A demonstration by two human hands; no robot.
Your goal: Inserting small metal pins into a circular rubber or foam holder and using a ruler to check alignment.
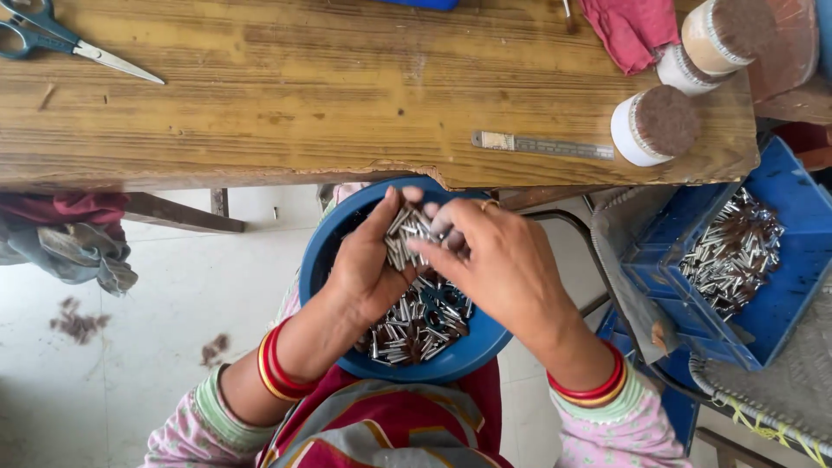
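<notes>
Metal pins [407, 232], small, stiff, likely slippery, bundled in left hand [368, 264]; right hand [498, 260] pinches their ends above blue bowl [325, 251]

— What's cut off at the far left?
— The scissors [52, 36], handles clipped by the edge. The hands [433, 260] hide much of the blue bowl [322, 251].
— And right?
— The blue crate [784, 260] runs out of view; its small metal pieces [732, 251] are too tiny to identify.

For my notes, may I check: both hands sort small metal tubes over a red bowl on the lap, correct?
Not quite: the bowl is blue, not red, as the head view shows. Both the left hand and right hand do handle small metal tubes over it.
</notes>
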